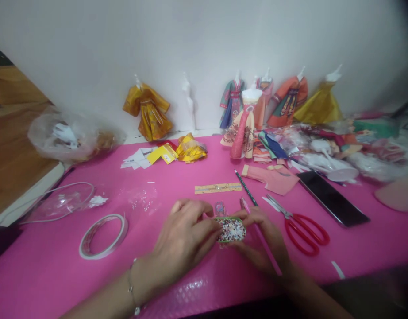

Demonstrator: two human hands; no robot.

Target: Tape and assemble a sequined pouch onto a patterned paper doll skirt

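Both hands meet over a small oval patterned paper piece (231, 229) with a green edge, low on the pink table mat (177, 177). My left hand (186, 239) curls its fingers onto the piece's left side; a thin bracelet is on that wrist. My right hand (262, 241) pinches the piece's right side and also has a pink pen (263, 241) lying across its fingers. A tiny pink paper scrap (220, 208) lies just behind the piece.
Red-handled scissors (302, 228), a dark pencil (245, 188), a black phone (332, 198), a yellow patterned strip (217, 188) and a tape roll (103, 235) lie around. Small mannequins in paper dresses (244, 128) line the wall. Plastic bags (64, 135) sit at left.
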